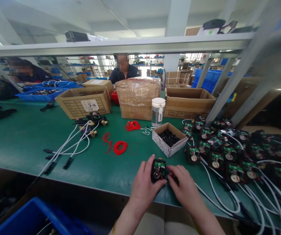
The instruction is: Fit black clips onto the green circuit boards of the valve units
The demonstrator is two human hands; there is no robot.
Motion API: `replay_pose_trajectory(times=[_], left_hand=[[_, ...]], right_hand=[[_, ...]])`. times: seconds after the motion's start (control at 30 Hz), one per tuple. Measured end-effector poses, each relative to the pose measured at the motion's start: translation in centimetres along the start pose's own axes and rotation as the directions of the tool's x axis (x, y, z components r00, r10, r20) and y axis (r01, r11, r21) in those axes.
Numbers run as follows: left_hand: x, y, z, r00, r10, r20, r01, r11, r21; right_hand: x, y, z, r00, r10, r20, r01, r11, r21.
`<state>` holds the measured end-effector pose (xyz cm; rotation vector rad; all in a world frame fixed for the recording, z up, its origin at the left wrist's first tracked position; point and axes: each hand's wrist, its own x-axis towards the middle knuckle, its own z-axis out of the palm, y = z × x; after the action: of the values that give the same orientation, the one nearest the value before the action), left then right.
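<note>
My left hand (145, 179) is wrapped round a small black housing with a green circuit board (159, 169) inside, held just over the front of the table. Red wires and a round metal part show in the housing. My right hand (180, 182) is closed at the housing's right side, its thumb and fingertips together near the edge. Whatever is between those fingertips is too small to make out. Beyond the hands stands an open carton (170, 150) of small black parts. Red wire coils (120, 148) lie to the left on the green table (81, 163).
Many similar circuit-board units (228, 153) with white cables cover the right side. Cabled units with brass fittings (91, 125) lie left. A lidded clear cup (158, 114) stands before cardboard boxes (137, 101). A metal post (238, 75) rises right; two people sit opposite.
</note>
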<state>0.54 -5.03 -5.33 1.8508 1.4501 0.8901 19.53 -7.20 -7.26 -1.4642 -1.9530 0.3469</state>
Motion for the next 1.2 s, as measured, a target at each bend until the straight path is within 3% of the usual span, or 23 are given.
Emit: replay_pose_trajectory(times=[0.3,0.67,0.77,0.83,0.97,1.07,1.2], left_hand=[[0.0,0.7,0.4,0.999,-0.019,-0.047,0.018,0.999,-0.032],[-0.2,1.1,1.1,0.999,-0.048,-0.007,0.047,0.998,-0.038],[-0.1,0.4,-0.1,1.0,0.003,0.011,-0.002,0.996,-0.094],[0.4,-0.8,-1.8,0.999,0.015,-0.043,-0.02,0.993,-0.12],[2.7,-3.8,-6.0,0.979,-0.031,-0.201,0.052,0.994,0.099],[4.9,-5.3,-8.0,0.989,-0.01,-0.149,0.05,0.962,0.269],[7.2,-5.9,-9.0,0.999,0.036,-0.032,-0.023,0.94,0.34]], right_hand=[[-0.1,-0.2,0.2,0.999,0.018,-0.033,-0.016,0.998,0.063],[-0.8,1.5,1.4,0.997,0.003,-0.074,0.003,0.997,0.076],[-1.0,1.9,1.5,0.994,0.018,-0.109,-0.009,0.997,0.077],[-1.1,2.1,1.5,0.99,0.038,-0.138,-0.028,0.997,0.075],[-1.2,2.3,1.5,0.986,0.067,-0.154,-0.057,0.996,0.068],[-1.2,2.2,1.6,0.985,0.072,-0.156,-0.063,0.996,0.064],[-1.2,2.4,1.8,0.983,0.067,-0.172,-0.057,0.996,0.065]])
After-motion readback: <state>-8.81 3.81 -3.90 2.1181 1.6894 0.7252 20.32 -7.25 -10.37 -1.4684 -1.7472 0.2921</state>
